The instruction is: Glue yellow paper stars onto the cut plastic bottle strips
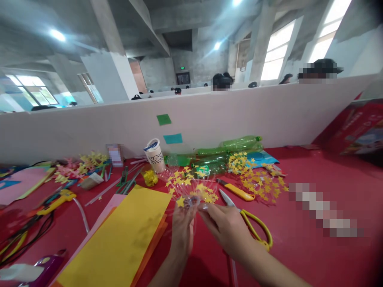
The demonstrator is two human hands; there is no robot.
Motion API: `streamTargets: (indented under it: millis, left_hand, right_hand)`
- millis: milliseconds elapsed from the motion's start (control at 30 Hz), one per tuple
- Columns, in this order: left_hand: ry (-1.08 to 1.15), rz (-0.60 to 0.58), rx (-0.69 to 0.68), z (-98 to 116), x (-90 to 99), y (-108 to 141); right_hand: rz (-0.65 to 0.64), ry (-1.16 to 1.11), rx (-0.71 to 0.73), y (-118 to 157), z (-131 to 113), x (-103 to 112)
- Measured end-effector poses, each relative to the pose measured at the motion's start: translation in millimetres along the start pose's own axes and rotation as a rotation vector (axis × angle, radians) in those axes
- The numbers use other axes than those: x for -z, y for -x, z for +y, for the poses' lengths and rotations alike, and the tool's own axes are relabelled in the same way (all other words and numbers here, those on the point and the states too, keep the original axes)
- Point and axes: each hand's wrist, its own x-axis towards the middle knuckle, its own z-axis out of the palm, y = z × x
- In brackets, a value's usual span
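In the head view, a clear cut plastic bottle piece [194,200], its thin strips spread outward and tipped with yellow paper stars [206,193], is held close above the red table. My left hand [182,227] is closed round it from below and the left, with a larger star by the fingertips. My right hand [229,225] meets it from the right, thumb and fingers pinched at its middle. Scissors [239,209] with yellow handles lie beside and partly under my right hand. A yellow utility knife [237,192] lies just beyond them.
Yellow paper sheets [119,235] lie to the left, near a yellow glue gun [58,201]. Green plastic bottles [239,144] and a white cup [154,155] stand or lie along the white partition [89,127]. Another star cluster [263,181] rests at right. People sit beyond the partition.
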Motion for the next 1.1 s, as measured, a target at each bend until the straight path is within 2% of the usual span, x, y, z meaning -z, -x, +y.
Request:
streamTargets:
  millis: [100,233,500,767,867,967,1033,1100]
  left_hand:
    - [0.042,-0.031,-0.005,3,1.8,-2]
    - [0.028,-0.017,-0.041,9,3.0,-5]
    - [0.001,-0.007,-0.01,3,9.6,-10]
    - [-0.019,0.029,0.013,3,14.4,-10]
    - [0.035,0.075,0.008,5,15.8,-10]
    - [0.056,0.06,0.005,7,19.6,-11]
    - [0.055,0.041,-0.004,7,23.1,-12]
    - [0.056,0.034,-0.011,7,26.4,-13]
  right_hand:
    - [0.007,0.044,0.051,2,-1,-3]
    - [-0.02,0.09,0.101,2,-3,-5]
    - [0.016,0.047,0.04,-2,-2,2]
    - [-0.037,0.061,0.002,3,-7,-1]
    - [-0.002,0.045,0.04,4,-13,6]
    - [0.093,-0.027,0.116,4,-16,20]
    - [0.15,-0.115,0.078,3,-15,29]
    - [0.105,-0.172,-0.037,0,-10,34]
